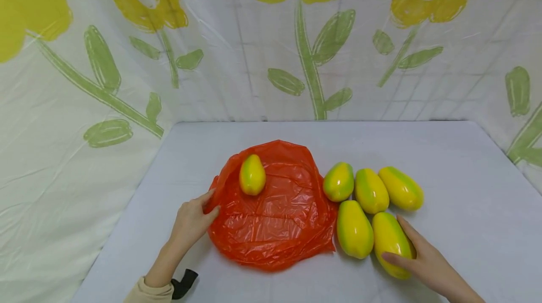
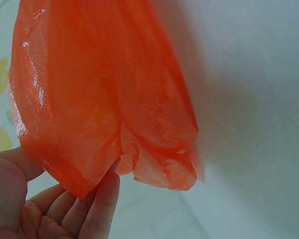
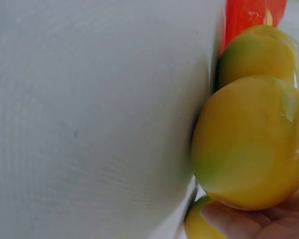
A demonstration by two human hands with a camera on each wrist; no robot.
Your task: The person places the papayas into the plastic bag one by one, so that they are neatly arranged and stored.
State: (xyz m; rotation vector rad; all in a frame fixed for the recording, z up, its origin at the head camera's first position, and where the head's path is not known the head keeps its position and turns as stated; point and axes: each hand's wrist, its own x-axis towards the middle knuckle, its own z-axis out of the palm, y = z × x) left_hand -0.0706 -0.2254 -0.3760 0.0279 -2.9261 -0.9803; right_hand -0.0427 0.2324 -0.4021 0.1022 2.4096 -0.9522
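Note:
A red plastic bag lies spread on the table with its mouth open. One yellow-green papaya sits inside it, toward the far left. My left hand holds the bag's left rim; the left wrist view shows the red film between thumb and fingers. At the front right, my right hand grips the nearest papaya from its right side, thumb at the near end and fingers along the far side. In the right wrist view this papaya appears close to the white tabletop.
Beside the bag's right edge lie more papayas: one in front, one touching the bag, one behind the gripped one and one at far right. A flower-printed curtain hangs behind the white table.

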